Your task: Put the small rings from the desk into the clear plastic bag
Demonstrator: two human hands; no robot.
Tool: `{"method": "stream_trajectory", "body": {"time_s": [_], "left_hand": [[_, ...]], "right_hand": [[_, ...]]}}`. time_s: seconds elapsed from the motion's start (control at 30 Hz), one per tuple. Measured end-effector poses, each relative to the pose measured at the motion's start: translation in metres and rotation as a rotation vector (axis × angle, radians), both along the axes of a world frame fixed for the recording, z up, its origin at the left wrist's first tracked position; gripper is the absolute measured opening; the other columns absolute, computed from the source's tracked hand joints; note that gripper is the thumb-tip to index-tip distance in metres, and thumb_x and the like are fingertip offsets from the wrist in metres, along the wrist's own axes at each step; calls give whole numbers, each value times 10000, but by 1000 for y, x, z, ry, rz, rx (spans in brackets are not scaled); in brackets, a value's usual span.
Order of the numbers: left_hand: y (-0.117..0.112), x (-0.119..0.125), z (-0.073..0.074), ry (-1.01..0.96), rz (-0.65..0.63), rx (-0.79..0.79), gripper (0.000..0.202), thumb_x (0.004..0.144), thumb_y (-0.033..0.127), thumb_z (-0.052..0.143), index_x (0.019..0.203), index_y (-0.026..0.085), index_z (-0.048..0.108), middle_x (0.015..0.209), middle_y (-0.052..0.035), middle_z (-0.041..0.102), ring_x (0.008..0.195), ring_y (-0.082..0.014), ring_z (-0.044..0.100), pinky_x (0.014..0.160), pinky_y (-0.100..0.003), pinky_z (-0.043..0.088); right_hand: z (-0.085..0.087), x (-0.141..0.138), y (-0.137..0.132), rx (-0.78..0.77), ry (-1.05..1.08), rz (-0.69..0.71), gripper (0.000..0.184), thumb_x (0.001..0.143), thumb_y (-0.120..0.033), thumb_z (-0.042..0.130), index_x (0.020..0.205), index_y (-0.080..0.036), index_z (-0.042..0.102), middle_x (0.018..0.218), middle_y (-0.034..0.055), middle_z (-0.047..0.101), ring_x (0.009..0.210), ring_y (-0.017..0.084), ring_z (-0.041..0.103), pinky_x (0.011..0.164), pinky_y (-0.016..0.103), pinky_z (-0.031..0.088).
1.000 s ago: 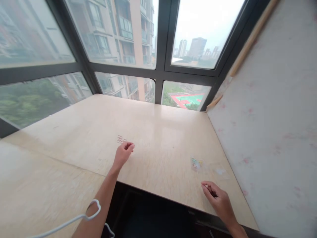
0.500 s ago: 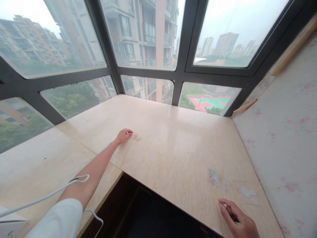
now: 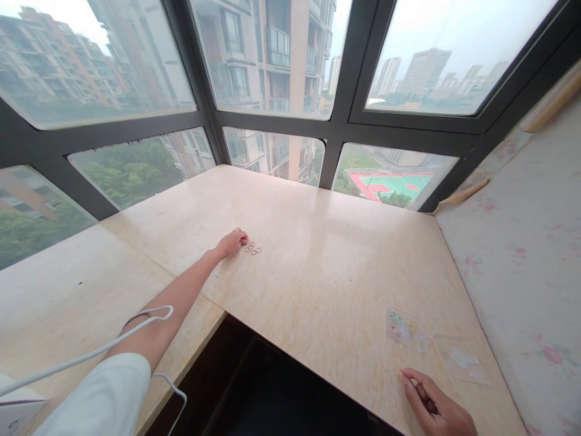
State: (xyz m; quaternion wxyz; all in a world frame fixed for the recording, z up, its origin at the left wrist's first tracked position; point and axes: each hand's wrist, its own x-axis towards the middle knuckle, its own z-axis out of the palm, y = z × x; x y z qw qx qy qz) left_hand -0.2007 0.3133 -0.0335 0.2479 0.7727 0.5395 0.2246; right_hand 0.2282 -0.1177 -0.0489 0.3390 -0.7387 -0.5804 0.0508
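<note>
Several small pinkish-red loops [image 3: 255, 250], some shaped like figure eights, lie in a cluster on the pale tabletop [image 3: 299, 266]. My left hand [image 3: 233, 242] reaches out to them, fingers bent together at the cluster's left edge and covering part of it. What those fingertips pinch, if anything, is too small to make out. Near the front edge, my right hand [image 3: 438, 402] rests with its fingers curled and thumb against forefinger; its contents are hidden. Beyond it lies a clear plastic bag [image 3: 403, 327] holding green, pink and yellow loops.
A second clear bag [image 3: 465, 360] with a white piece lies by the flowered wall [image 3: 535, 290]. A white cable [image 3: 91, 351] crosses in front of my left forearm. A white box [image 3: 20, 412] sits at lower left. Dark-framed windows [image 3: 336, 121] border the table's far side.
My left fingers have moved onto the upper-left part of the loop cluster and closed there. My right hand keeps its curled pose. The view has shifted slightly.
</note>
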Motion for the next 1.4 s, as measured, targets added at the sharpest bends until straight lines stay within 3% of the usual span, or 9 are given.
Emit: {"method": "stream_trajectory", "body": {"time_s": [0.2, 0.37, 0.5, 0.67, 0.87, 1.0, 1.2, 1.4], "left_hand": [[-16, 8, 11, -159, 61, -22, 110, 684, 287, 590, 640, 191, 559, 751, -46, 549, 746, -195, 510, 710, -300, 410], [-45, 26, 25, -372, 32, -131, 292, 746, 468, 564, 756, 182, 507, 704, -17, 544, 560, -117, 419, 549, -257, 366], [-77, 56, 40, -537, -70, -227, 406, 765, 574, 555, 799, 177, 478, 813, -39, 571, 522, -75, 398, 528, -248, 362], [-115, 105, 67, -952, -288, -487, 350, 754, 431, 709, 778, 162, 486, 808, -10, 536, 535, -48, 397, 536, -228, 346], [-149, 160, 89, -1059, -425, -651, 310, 773, 363, 716, 772, 164, 479, 754, 7, 505, 533, -54, 388, 524, -224, 334], [-168, 195, 85, -1099, -501, -744, 284, 793, 326, 691, 762, 162, 461, 782, 2, 500, 542, -51, 394, 533, -223, 346], [-195, 249, 66, -1136, -538, -875, 264, 805, 315, 672, 764, 148, 472, 925, -27, 518, 562, -38, 399, 534, -208, 340], [-216, 296, 48, -979, -518, -788, 275, 815, 356, 630, 757, 157, 449, 807, -5, 526, 491, -28, 374, 488, -200, 272]], "right_hand": [[0, 0, -1, -15, -21, 4, 384, 839, -577, 506, 802, -262, 723, 665, 25, 734, 509, 185, 690, 471, 205, 540], [-3, 1, -1, -9, -18, 27, 384, 849, -572, 500, 806, -258, 718, 656, 27, 730, 498, 175, 680, 482, 199, 534], [-2, -1, -1, 5, -33, 43, 388, 878, -549, 477, 823, -244, 709, 662, 35, 726, 510, 172, 677, 489, 201, 525], [0, -5, -1, 20, -44, 50, 364, 913, -487, 458, 856, -216, 695, 638, 32, 698, 501, 155, 650, 494, 202, 500], [1, -9, -2, 34, -56, 49, 317, 940, -406, 443, 884, -195, 672, 620, 23, 663, 515, 155, 630, 517, 222, 480], [3, -11, -2, 12, -26, 24, 284, 947, -366, 438, 901, -194, 660, 653, 31, 671, 548, 165, 637, 544, 238, 479], [5, -13, -3, 10, 31, -4, 239, 939, -315, 456, 906, -195, 660, 662, 28, 667, 571, 168, 638, 567, 244, 472], [5, -14, -4, 43, 56, -1, 197, 927, -276, 477, 907, -195, 655, 642, 12, 643, 574, 158, 617, 562, 238, 442]]}}
